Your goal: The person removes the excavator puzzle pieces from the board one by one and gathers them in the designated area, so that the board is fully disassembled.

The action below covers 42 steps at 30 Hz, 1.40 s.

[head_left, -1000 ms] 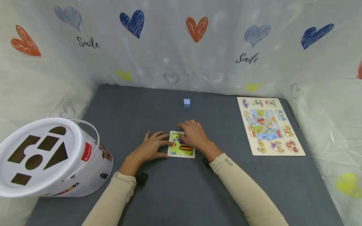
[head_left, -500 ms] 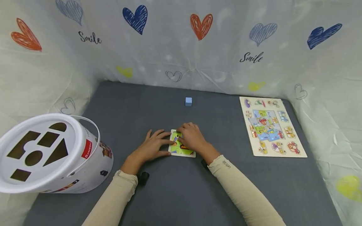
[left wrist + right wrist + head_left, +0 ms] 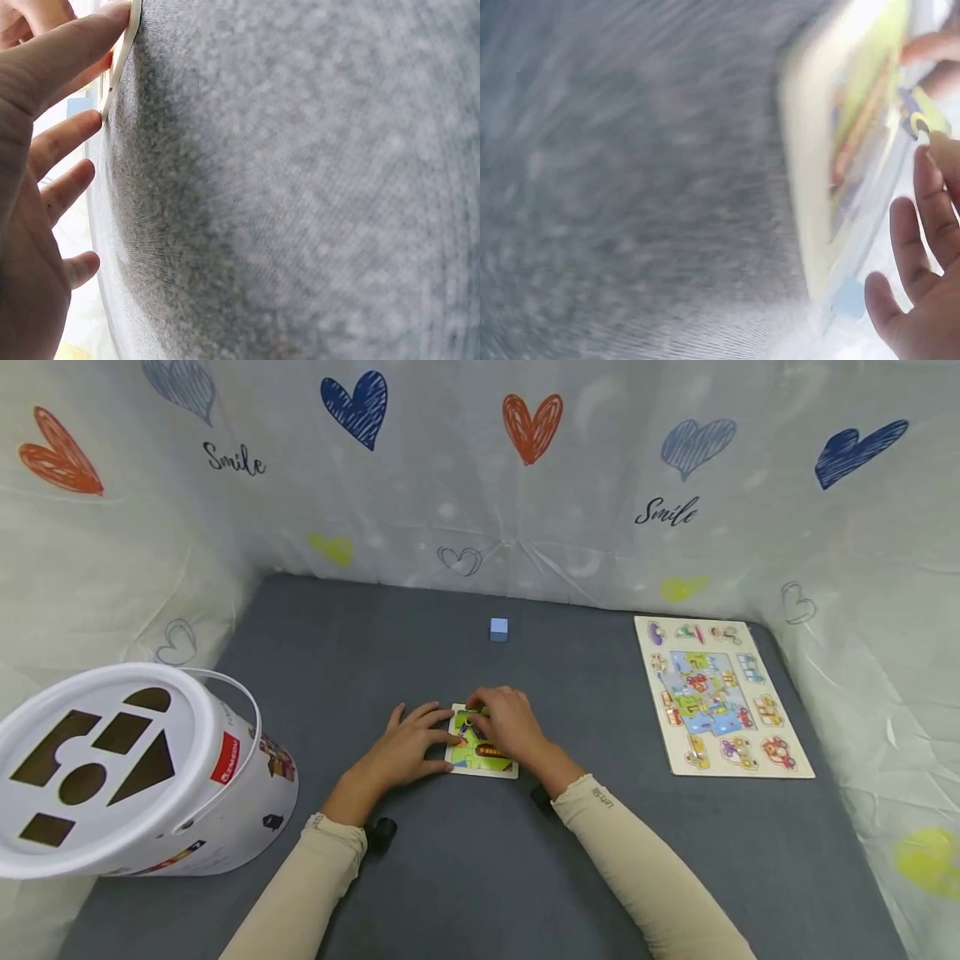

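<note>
A small puzzle [image 3: 487, 760] in a pale frame, picturing a crane-like vehicle on green, lies flat on the dark table. My left hand [image 3: 406, 744] touches its left side with spread fingers. In the left wrist view the thumb and fingers [image 3: 64, 142] meet the frame's edge. Over the upper right of the puzzle is my right hand [image 3: 507, 724]. Its thumb and forefinger pinch a puzzle piece [image 3: 924, 112], green and purple, which the right wrist view shows lifted and tilted off the board. That view is blurred, and the right hand covers part of the puzzle.
A white bucket [image 3: 247, 793] with shape holes in its lid stands at the left. A small blue cube [image 3: 498, 629] sits beyond the hands. At the right lies a larger picture board [image 3: 678, 756]. Printed sheeting [image 3: 420, 502] walls the table's back and sides.
The right hand's fingers have drawn together over the top of the puzzle and now pinch a piece. The left hand stays at the puzzle's left edge. The head view has shifted slightly.
</note>
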Each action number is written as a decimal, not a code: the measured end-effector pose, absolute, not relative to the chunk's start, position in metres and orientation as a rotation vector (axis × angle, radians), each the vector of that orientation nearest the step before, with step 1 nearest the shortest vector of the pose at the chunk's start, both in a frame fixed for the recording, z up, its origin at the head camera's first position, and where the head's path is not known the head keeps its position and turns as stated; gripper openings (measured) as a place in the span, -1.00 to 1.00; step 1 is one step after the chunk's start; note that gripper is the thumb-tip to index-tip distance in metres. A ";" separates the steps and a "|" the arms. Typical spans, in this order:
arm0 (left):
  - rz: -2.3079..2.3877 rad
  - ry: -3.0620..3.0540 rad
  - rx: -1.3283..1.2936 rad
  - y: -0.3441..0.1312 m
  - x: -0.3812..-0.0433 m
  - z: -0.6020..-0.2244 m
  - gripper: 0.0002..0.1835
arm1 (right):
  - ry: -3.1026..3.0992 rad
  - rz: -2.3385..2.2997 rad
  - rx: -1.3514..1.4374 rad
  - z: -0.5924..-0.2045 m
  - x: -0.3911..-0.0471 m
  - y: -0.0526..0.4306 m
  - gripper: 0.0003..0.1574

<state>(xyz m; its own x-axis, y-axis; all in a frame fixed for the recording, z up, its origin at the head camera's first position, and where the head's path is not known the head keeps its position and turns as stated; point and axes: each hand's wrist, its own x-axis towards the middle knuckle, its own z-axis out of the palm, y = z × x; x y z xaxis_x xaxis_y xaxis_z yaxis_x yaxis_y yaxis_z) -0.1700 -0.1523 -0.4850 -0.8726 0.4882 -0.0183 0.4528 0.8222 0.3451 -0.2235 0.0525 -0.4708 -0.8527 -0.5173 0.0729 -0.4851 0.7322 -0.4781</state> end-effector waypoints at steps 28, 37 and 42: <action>0.446 2.961 0.660 -0.193 -0.149 -0.478 -0.51 | 2.820 -0.752 -0.613 -0.483 -0.245 0.089 -0.88; 0.454 2.917 0.724 -0.170 -0.164 -0.479 -0.50 | 2.840 -0.775 -0.689 -0.466 -0.237 0.095 -0.76; 0.481 2.889 0.772 -0.152 -0.172 -0.484 -0.52 | 2.817 -0.566 -0.870 -0.458 -0.234 0.085 -0.70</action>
